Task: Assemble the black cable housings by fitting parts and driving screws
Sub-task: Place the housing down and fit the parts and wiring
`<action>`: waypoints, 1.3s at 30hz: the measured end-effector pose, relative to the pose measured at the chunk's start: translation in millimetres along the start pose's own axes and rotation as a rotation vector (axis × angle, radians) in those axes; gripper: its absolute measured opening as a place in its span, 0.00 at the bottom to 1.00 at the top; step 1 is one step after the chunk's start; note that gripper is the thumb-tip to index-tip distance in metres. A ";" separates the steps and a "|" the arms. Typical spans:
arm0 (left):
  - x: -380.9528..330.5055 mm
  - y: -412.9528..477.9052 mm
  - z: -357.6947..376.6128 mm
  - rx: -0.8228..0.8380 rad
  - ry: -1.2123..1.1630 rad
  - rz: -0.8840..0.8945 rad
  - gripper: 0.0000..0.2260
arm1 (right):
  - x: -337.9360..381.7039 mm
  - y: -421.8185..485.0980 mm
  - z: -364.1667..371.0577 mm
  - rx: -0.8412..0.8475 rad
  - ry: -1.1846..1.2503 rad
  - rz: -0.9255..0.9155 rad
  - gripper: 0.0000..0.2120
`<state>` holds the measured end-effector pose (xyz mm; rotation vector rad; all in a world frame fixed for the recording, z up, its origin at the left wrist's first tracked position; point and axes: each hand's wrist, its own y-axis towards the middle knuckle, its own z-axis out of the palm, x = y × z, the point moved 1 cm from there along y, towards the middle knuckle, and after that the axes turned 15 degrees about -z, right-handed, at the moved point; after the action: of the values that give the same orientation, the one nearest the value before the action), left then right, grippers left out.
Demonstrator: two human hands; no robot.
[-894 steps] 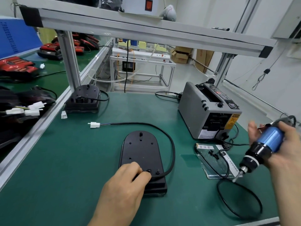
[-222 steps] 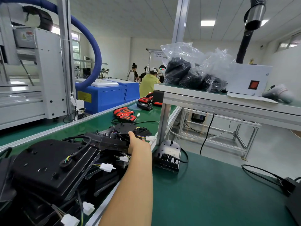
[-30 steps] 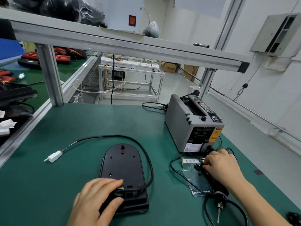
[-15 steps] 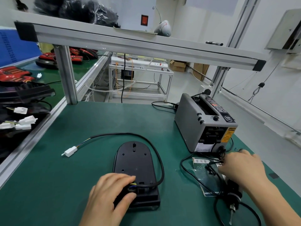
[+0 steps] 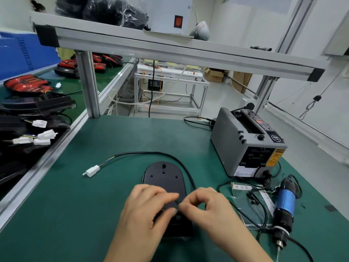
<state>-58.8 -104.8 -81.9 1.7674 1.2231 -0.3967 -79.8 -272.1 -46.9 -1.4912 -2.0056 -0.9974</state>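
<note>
The right hand [image 5: 205, 210] has left the blue screwdriver [image 5: 285, 205], which lies to its right, and meets the left hand [image 5: 149, 214] over the near end of the black housing [image 5: 164, 178]. The left hand grips the housing; the right pinches its curled fingertips together, on what is unclear. Beyond both hands, the cable [image 5: 170, 155] loops to a white connector [image 5: 92, 170].

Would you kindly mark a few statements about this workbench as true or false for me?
1. The blue screwdriver lies on the table, in neither hand. True.
2. Both the left hand and the right hand are at the near end of the black housing. True.
3. The white connector is plugged into the gray machine. False: it lies unplugged on the table, left of the housing.
4. The gray machine stands left of the housing. False: it stands to its right.
</note>
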 end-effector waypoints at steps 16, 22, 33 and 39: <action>-4.7 10.3 -2.8 -0.046 0.223 0.180 0.08 | -3.9 -3.5 23.7 -0.170 0.323 0.113 0.09; -1.2 -0.9 -9.4 -0.007 0.132 0.184 0.08 | 0.2 -20.1 20.0 -0.121 0.359 0.140 0.05; 2.6 -17.4 -13.9 0.064 0.061 -0.091 0.12 | -7.6 -37.8 30.1 -0.185 0.035 0.077 0.10; 0.1 -18.9 -4.4 0.118 0.120 -0.151 0.06 | -6.9 -35.3 36.9 -0.192 -0.161 0.036 0.12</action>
<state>-76.1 -99.5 -89.1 1.8260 1.4498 -0.4631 -108.5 -253.6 -85.5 -1.7525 -2.0309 -1.1133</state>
